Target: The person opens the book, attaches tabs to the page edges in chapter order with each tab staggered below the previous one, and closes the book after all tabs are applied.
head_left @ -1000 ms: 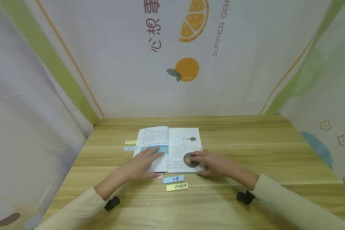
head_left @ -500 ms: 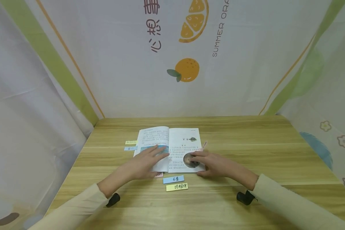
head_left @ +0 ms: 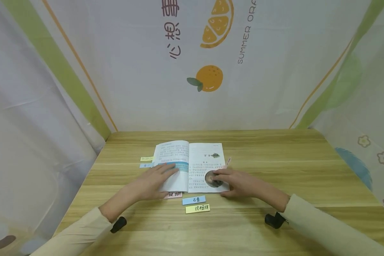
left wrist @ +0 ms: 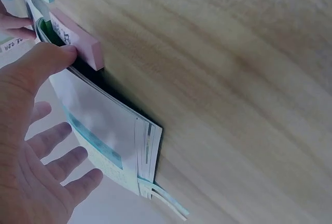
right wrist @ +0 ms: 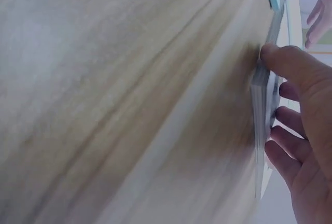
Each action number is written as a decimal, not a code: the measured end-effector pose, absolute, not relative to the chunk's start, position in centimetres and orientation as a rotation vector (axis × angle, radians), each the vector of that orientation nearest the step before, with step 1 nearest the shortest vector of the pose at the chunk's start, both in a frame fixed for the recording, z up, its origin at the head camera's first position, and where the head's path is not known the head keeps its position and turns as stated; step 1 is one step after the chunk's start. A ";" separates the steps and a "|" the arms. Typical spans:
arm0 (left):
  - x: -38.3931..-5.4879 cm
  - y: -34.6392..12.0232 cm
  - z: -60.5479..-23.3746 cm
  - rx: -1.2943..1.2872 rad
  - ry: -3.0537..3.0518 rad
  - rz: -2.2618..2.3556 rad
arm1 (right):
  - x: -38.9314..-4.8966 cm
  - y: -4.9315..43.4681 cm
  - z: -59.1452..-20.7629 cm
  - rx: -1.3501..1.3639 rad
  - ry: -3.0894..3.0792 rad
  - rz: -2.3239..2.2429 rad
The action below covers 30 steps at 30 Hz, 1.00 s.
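An open book (head_left: 176, 151) lies flat, printed text on both pages and a round picture (head_left: 213, 179) on the right one. My left hand (head_left: 152, 181) is spread over the lower left page; in the left wrist view its fingers are stretched out and its thumb touches the bottom edge near a pink note tab (left wrist: 88, 50). My right hand (head_left: 241, 183) rests on the lower right corner, fingers lying on the page over part of the picture. In the right wrist view, its thumb (right wrist: 277, 58) lies against the bottom page edge.
Below the book, a blue label (head_left: 193, 200) and a yellow label (head_left: 197, 208) with handwriting stick out. Yellow (head_left: 147, 159) and blue (head_left: 146, 165) tabs jut from its left side, a pink tab (head_left: 228, 161) from its right. A printed curtain (head_left: 147, 99) stands behind the wooden table (head_left: 275, 153).
My left hand slid toward the book's middle, then moved back left, showing more of the blue printed band and the pink tab. My right hand has stayed in place.
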<state>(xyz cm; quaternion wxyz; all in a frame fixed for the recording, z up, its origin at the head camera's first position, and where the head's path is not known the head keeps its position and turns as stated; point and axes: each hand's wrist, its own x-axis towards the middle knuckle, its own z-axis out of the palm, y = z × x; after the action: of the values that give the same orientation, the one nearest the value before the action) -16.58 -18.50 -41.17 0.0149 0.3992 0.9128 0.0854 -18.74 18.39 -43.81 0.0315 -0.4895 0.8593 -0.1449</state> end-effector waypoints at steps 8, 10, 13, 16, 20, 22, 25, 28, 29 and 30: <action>-16.9 -18.3 -41.0 1.331 2.843 0.272 | -18.4 19.9 -43.1 -1.451 2.681 -0.511; -16.9 -18.3 -40.9 1.340 2.841 0.280 | -18.3 20.4 -43.0 -1.446 2.704 -0.522; -16.9 -18.3 -40.9 1.342 2.836 0.290 | -18.2 21.2 -43.1 -1.446 2.732 -0.531; -16.9 -18.3 -40.9 1.335 2.834 0.292 | -18.2 21.7 -43.3 -1.440 2.746 -0.533; -16.8 -18.4 -40.9 1.318 2.833 0.288 | -18.0 21.7 -43.6 -1.465 2.753 -0.518; -16.8 -18.4 -40.9 1.312 2.832 0.288 | -17.8 21.4 -43.7 -1.486 2.745 -0.509; -16.8 -18.4 -40.9 1.306 2.827 0.297 | -17.7 20.9 -44.0 -1.529 2.732 -0.510; -16.8 -18.3 -40.9 1.313 2.822 0.304 | -17.6 20.4 -44.1 -1.553 2.725 -0.525; -16.8 -18.3 -40.8 1.316 2.820 0.306 | -17.6 20.3 -44.2 -1.557 2.726 -0.523; -16.8 -18.2 -40.8 1.321 2.818 0.305 | -17.6 20.2 -44.3 -1.557 2.723 -0.522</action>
<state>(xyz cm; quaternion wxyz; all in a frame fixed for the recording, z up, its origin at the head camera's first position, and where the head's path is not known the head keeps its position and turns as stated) -16.82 -18.24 -40.81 0.0074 0.4223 0.9011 0.0976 -17.60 20.22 -44.26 -0.0192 -0.4894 0.8562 -0.1641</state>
